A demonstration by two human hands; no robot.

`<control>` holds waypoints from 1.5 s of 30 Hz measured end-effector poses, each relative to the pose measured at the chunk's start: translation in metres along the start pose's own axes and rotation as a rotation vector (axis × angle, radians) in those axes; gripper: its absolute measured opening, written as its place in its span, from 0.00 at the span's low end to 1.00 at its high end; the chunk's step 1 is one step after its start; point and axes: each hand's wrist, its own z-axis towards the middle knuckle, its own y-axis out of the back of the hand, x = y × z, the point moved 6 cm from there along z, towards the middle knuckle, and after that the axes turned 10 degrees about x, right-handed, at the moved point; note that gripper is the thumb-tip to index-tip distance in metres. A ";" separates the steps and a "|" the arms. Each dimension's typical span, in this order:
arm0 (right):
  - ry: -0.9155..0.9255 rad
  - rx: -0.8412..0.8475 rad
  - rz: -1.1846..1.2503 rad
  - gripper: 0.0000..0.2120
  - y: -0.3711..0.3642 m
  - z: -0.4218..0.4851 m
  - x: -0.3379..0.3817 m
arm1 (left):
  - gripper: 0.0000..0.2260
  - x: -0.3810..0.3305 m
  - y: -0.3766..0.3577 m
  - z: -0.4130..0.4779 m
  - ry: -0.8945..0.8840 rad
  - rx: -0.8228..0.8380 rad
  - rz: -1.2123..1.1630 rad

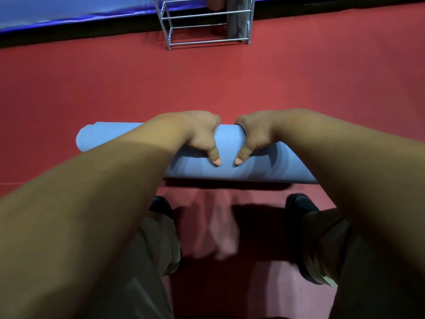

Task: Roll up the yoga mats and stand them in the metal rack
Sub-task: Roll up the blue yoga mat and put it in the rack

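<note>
Both hands gripped the rolled blue yoga mat (230, 166) side by side at its middle, the left hand (202, 132) and right hand (255, 132) curled over it, thumbs pressing. The mat lay crosswise on the red floor (230, 84), well short of the metal rack (207, 26).

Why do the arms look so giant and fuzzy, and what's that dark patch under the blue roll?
Head view: the wide-angle lens sits close to the forearms, so they loom large and soft, while the left hand, right hand and blue mat look sharp; the dark patch is shadow on the red floor; the metal rack seems to lean, likely lens distortion.
</note>
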 end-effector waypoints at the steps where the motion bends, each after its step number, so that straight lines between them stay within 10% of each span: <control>1: 0.003 0.002 -0.007 0.46 0.001 -0.001 0.000 | 0.37 -0.001 -0.001 0.001 -0.002 0.002 0.001; 12: 0.003 0.004 0.107 0.35 0.000 -0.006 -0.009 | 0.45 -0.015 0.000 0.006 -0.004 -0.054 0.225; 28: 0.001 0.003 0.007 0.59 -0.003 0.002 -0.004 | 0.36 -0.002 0.003 0.001 0.011 -0.002 0.031; 45: -0.003 -0.045 0.064 0.37 0.002 -0.002 -0.005 | 0.41 -0.003 0.002 0.008 0.006 -0.042 0.148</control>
